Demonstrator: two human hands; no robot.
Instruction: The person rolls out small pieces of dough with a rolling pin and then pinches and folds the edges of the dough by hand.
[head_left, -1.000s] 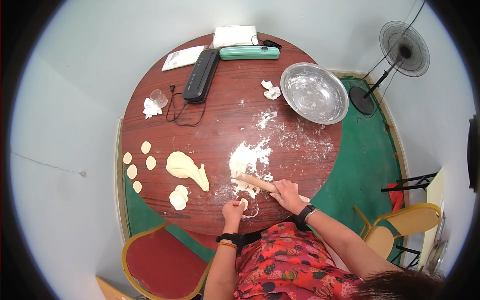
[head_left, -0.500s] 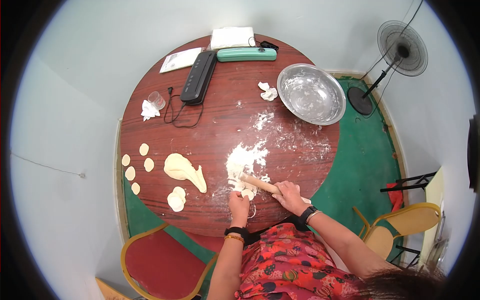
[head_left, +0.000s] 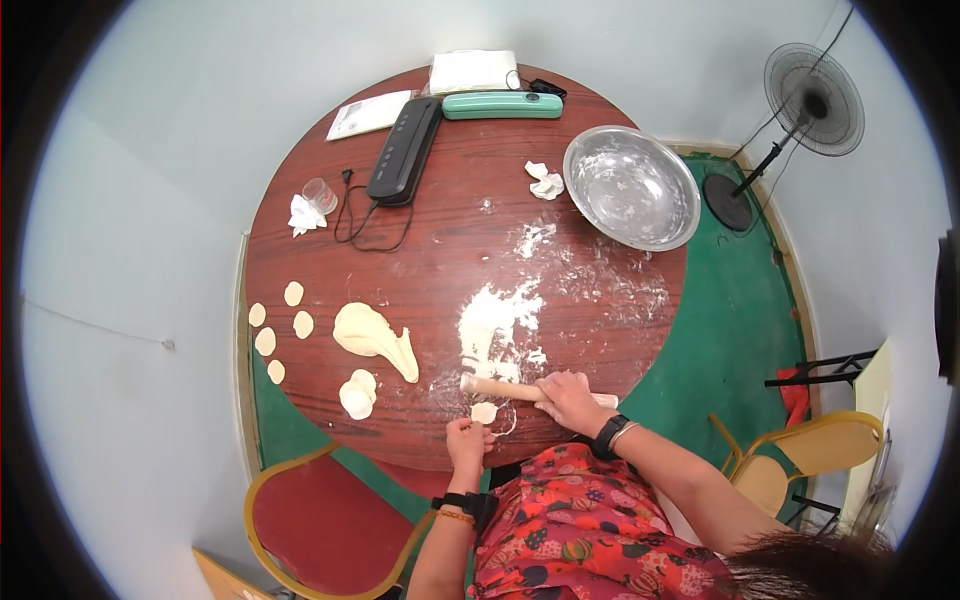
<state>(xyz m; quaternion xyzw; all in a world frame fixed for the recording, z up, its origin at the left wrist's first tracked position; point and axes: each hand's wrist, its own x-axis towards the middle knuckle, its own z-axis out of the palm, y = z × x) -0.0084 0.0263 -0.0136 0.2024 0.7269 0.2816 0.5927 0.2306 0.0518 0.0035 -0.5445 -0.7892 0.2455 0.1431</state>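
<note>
A small round of dough [head_left: 484, 412] lies near the front edge of the table, just below the rolling pin. My left hand [head_left: 466, 443] has its fingers curled in a pinch at the round's lower edge; the exact contact is too small to see clearly. Under my right hand [head_left: 570, 402] is a wooden rolling pin [head_left: 505, 389], gripped near its right end, its left end reaching over the flour. White flour [head_left: 492, 325] is spread on the wood beyond the pin. To the left lie a large, long-tailed lump of dough [head_left: 368, 332] and a small pile of flattened rounds [head_left: 357, 396].
Several thin dough rounds [head_left: 265, 341] lie at the table's left edge. A floury metal basin [head_left: 632, 190] stands at the back right, beside crumpled tissue [head_left: 546, 183]. Farther back are a black corded device [head_left: 404, 152], a green device [head_left: 502, 105] and a cup [head_left: 320, 195].
Both hands have come nearer to the table's front edge. The rolling pin has turned flatter and shifted toward me. The dough round, earlier partly covered by my left fingers, now shows more fully.
</note>
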